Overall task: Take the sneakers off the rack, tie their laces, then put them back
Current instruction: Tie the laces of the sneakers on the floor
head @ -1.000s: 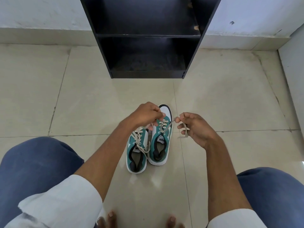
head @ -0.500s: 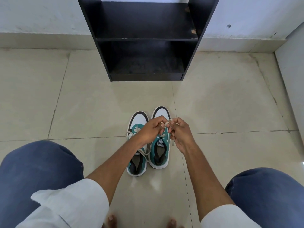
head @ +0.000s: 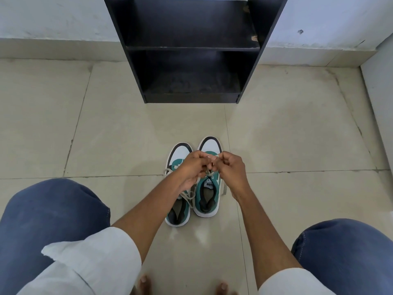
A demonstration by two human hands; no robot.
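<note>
Two teal, white and black sneakers stand side by side on the floor, toes toward the rack. The left sneaker (head: 179, 153) has loose cream laces trailing over its opening. Over the right sneaker (head: 209, 199), my left hand (head: 194, 167) and my right hand (head: 232, 170) meet, each pinching that shoe's cream laces (head: 209, 173). One lace end hangs down beside my right wrist. The knot itself is hidden by my fingers. The black shoe rack (head: 191, 50) stands against the wall with both visible shelves bare.
Beige floor tiles (head: 117, 135) surround the shoes. My knees in blue trousers sit low at both sides, and bare toes (head: 145, 282) show at the bottom edge. A white wall and skirting run behind the rack; another wall edge stands at the right.
My hands were spread apart pulling the right sneaker's laces; they have come together over its tongue. The left sneaker's toe, earlier covered by my left hand, now shows.
</note>
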